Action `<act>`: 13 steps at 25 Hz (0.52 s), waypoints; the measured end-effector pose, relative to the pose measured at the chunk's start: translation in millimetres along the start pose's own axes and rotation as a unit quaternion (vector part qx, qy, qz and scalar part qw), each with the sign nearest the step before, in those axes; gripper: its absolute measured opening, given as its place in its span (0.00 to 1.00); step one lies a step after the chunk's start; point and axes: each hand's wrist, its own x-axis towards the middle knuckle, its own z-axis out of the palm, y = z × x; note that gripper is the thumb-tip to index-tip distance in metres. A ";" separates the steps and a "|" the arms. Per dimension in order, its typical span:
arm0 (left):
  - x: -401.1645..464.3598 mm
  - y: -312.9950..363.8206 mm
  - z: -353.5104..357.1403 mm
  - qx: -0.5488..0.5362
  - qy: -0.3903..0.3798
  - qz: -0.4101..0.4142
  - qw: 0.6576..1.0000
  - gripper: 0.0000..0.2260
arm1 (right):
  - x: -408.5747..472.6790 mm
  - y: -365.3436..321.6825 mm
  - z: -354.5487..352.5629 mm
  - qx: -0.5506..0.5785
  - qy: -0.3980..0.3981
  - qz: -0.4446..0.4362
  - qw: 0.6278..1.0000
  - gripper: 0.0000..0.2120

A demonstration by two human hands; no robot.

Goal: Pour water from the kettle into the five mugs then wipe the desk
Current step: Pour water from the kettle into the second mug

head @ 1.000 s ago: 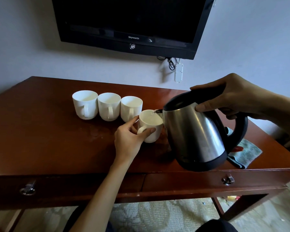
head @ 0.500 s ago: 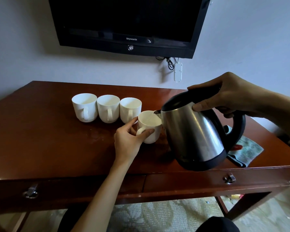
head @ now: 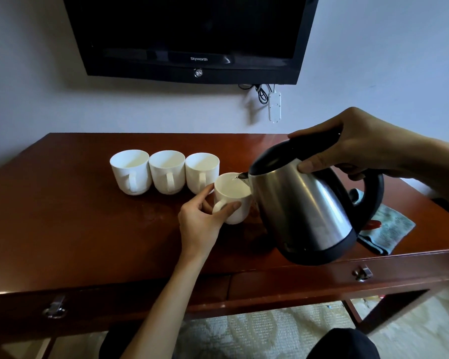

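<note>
Little has moved since the earlier frames: both hands keep their hold, and the kettle (head: 306, 211) stays tipped. On the brown desk (head: 62, 216), the steel kettle hangs above the surface, spout over the rim of the fourth mug (head: 232, 198). Right hand (head: 347, 146) curls around its black handle, thumb on the lid. Left hand (head: 202, 221) pinches the fourth mug's handle. Three mugs (head: 166, 172) stand in a row behind it. A cloth (head: 389, 229) lies behind the kettle.
</note>
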 end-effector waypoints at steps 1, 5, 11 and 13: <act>-0.2 -0.3 0.0 0.001 0.000 0.002 1.000 0.29 | 0.2 0.0 0.1 0.000 0.001 0.001 1.000 0.27; -0.4 0.2 -0.6 -0.004 -0.002 0.005 1.000 0.32 | -0.8 -0.4 0.7 0.004 -0.001 -0.002 1.000 0.27; -0.7 1.6 -0.3 -0.009 -0.004 0.007 1.000 0.31 | -1.0 0.9 -0.9 0.007 -0.008 -0.010 1.000 0.27; -1.2 2.1 0.0 -0.003 -0.005 0.006 1.000 0.32 | -0.5 1.8 -1.9 0.005 -0.009 -0.010 1.000 0.28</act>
